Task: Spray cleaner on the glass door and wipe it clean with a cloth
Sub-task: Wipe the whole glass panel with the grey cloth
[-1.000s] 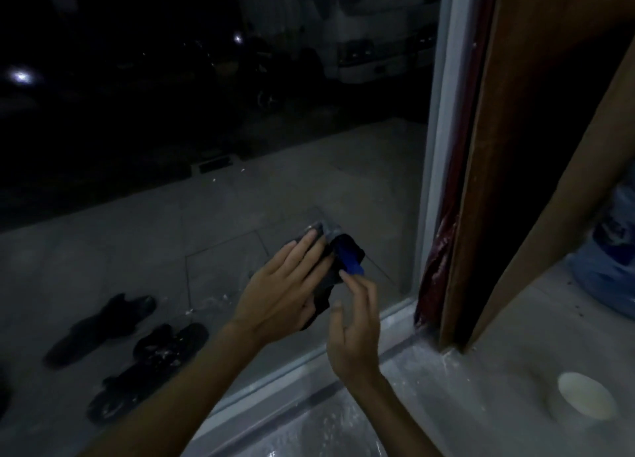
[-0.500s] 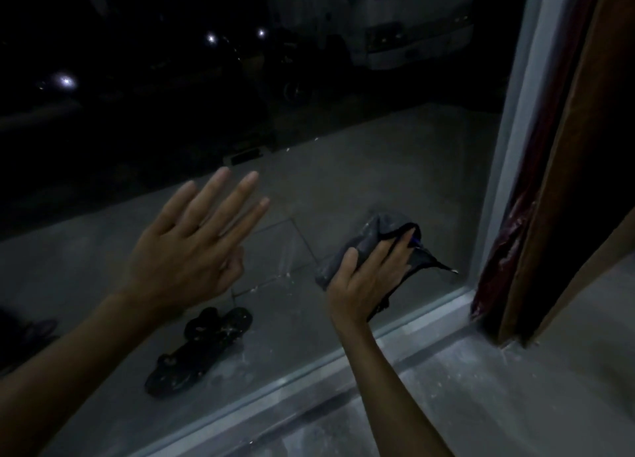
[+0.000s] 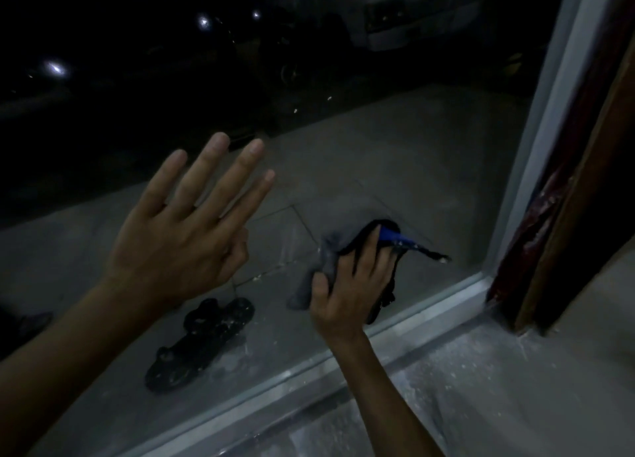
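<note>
The glass door [image 3: 395, 140] fills most of the view, dark outside. My right hand [image 3: 350, 284] presses a dark cloth [image 3: 388, 236] with a blue patch and grey folds flat against the lower part of the glass, close to the bottom rail. My left hand [image 3: 185, 230] is raised to the left of it with fingers spread, holding nothing, in front of the glass; whether it touches the glass I cannot tell. No spray bottle is in view.
The pale door frame [image 3: 536, 154] rises on the right, beside a brown wooden panel [image 3: 591, 195]. The bottom rail [image 3: 422, 305] runs diagonally above a dusty floor [image 3: 498, 388]. Outside, a black sandal [image 3: 199, 343] lies on the pavement and a parked vehicle [image 3: 412, 20] stands beyond.
One second ago both hands held the cloth on the glass. My left hand has let go and lifted away leftward with fingers spread; my right hand now holds the cloth alone.
</note>
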Tool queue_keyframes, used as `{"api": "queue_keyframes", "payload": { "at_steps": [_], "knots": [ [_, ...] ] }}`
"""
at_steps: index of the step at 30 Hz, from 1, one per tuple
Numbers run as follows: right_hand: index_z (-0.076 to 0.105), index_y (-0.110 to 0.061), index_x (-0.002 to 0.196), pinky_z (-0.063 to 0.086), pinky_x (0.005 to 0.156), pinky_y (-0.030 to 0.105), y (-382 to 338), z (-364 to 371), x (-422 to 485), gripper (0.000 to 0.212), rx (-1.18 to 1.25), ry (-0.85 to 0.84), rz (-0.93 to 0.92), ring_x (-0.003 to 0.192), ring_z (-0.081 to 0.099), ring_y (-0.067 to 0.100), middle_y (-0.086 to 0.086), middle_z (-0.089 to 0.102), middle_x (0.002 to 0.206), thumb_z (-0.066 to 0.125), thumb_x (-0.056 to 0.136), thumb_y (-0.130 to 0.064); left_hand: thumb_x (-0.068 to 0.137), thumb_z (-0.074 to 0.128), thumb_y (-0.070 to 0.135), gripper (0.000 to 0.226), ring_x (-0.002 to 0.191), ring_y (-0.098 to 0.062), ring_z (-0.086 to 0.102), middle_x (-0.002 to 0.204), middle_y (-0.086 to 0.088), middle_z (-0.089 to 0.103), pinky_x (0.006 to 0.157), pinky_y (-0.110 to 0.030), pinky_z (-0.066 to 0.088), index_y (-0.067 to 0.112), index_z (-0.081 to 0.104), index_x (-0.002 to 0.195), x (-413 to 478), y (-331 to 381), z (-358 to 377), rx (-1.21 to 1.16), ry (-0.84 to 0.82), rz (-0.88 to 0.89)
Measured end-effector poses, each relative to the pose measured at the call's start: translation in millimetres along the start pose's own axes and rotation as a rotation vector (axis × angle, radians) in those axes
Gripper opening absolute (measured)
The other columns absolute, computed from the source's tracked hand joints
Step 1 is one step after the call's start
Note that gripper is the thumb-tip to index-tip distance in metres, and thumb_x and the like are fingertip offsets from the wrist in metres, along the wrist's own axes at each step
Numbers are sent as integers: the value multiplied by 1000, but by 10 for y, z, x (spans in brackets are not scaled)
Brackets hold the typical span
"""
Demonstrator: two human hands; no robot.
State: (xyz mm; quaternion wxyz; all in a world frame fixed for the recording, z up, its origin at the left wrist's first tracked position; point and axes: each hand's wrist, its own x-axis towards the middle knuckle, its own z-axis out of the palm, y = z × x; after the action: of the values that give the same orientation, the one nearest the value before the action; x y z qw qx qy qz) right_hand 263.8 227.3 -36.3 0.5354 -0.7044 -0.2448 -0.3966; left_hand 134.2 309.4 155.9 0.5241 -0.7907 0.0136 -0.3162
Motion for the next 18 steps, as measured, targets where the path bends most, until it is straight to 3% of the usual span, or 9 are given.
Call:
{"api": "queue_keyframes", "payload": {
  "at_steps": [3,8,11,14,18],
  "knots": [
    [4,-24,156,17,115,60,194,-36,-22,61,12,41,124,145,19,37,3,4,163,15,102,-50,91,39,34,64,142,-38,18,156,-17,21,113,-49,18,8,27,149,24,13,10,11,7,1],
    [16,-6,153,18,117,48,-298,-4,466,65,76,152,455,143,24,36,20,21,157,11,103,-48,92,38,34,63,142,-38,17,156,-17,21,113,-49,17,8,27,149,9,10,21,5,8,-4],
    [18,-21,152,18,115,54,-487,25,268,57,81,54,234,142,25,38,15,21,158,14,102,-47,92,37,33,62,142,-38,18,155,-17,23,113,-49,16,8,29,148,10,17,40,-8,13,-1],
    [13,-30,154,17,114,59,-211,40,-96,57,39,-43,15,141,24,34,2,8,163,16,102,-50,92,38,33,62,142,-38,18,155,-17,22,113,-49,16,8,28,148,3,20,34,-7,17,-4],
    [11,-26,155,22,111,62,-13,-46,-37,58,25,-11,155,142,24,39,10,13,161,16,102,-49,92,38,32,62,141,-37,22,154,-17,27,113,-48,19,8,29,148,17,35,10,-1,15,-9]
  ]
}}
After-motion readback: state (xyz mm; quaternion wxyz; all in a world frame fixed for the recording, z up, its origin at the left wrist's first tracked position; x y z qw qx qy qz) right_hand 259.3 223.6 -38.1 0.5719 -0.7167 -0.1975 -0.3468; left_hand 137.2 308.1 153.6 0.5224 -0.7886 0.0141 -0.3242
